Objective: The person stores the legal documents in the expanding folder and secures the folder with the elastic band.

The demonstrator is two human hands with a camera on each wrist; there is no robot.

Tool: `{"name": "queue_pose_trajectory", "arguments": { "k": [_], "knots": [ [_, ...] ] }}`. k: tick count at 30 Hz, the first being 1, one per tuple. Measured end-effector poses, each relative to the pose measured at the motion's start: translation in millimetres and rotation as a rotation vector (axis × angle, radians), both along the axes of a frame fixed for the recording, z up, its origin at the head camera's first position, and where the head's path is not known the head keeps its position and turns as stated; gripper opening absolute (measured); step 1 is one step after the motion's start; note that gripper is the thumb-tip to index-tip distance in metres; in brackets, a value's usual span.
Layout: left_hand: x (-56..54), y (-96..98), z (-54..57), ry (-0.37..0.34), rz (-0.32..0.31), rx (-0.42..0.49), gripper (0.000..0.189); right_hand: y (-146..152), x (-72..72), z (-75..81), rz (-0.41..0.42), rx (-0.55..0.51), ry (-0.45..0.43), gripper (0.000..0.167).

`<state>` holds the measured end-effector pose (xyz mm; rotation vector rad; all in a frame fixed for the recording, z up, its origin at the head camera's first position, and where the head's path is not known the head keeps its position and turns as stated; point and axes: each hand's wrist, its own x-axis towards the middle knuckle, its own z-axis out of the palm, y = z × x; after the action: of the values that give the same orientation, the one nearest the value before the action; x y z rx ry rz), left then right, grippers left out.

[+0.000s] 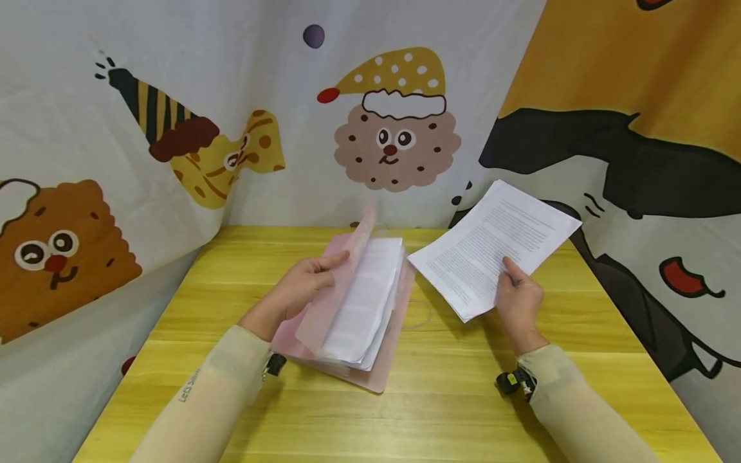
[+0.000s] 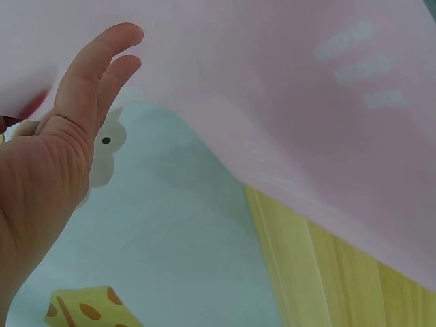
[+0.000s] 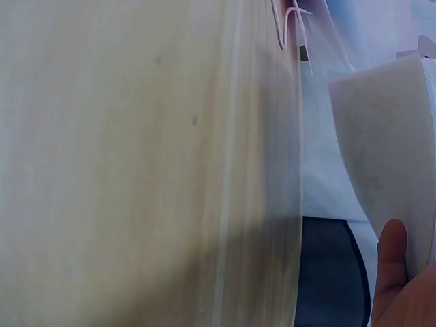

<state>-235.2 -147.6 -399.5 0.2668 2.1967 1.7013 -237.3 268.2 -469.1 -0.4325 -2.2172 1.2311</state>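
A pink document folder (image 1: 399, 325) lies on the table with its cover lifted and white papers (image 1: 361, 299) inside. My left hand (image 1: 303, 283) pinches the raised cover near its left side; the left wrist view has the hand (image 2: 71, 112) against the pink cover (image 2: 286, 88), its thumb hidden. To the right, my right hand (image 1: 518, 296) holds a thin stack of printed sheets (image 1: 492, 247) by the near edge, thumb on top, tilted above the table. In the right wrist view the sheets (image 3: 388, 129) show their pale underside beside the thumb of that hand (image 3: 402, 293).
A pale elastic cord (image 1: 419, 318) loops out from the folder's right side onto the yellow wood-grain table (image 1: 451, 399). A white curtain with cartoon prints (image 1: 260, 77) hangs behind the table. Small cameras sit on both wrists.
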Motion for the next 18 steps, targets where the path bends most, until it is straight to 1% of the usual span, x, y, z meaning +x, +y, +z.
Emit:
{"name": "queue_pose_trajectory", "arguments": {
  "k": [5, 7, 14, 16, 18],
  "knots": [
    [-0.1, 0.1, -0.2, -0.006, 0.007, 0.007, 0.059, 0.0, -0.1, -0.7, -0.005, 0.002, 0.004, 0.038],
    [-0.1, 0.5, -0.1, -0.009, 0.008, 0.008, 0.060, -1.5, 0.6, -1.8, 0.009, 0.007, 0.000, 0.037],
    [-0.4, 0.9, -0.1, 0.002, -0.004, 0.006, 0.061, -9.8, 1.5, -6.5, 0.127, -0.044, -0.032, 0.037],
    [-0.1, 0.7, 0.4, 0.003, -0.002, 0.004, 0.061, -12.0, 2.5, -7.1, 0.156, -0.052, -0.054, 0.037],
    [-0.2, 0.8, 0.6, 0.009, -0.001, -0.001, 0.061, -14.1, 4.8, -6.3, 0.198, -0.060, -0.095, 0.036]
  ]
}}
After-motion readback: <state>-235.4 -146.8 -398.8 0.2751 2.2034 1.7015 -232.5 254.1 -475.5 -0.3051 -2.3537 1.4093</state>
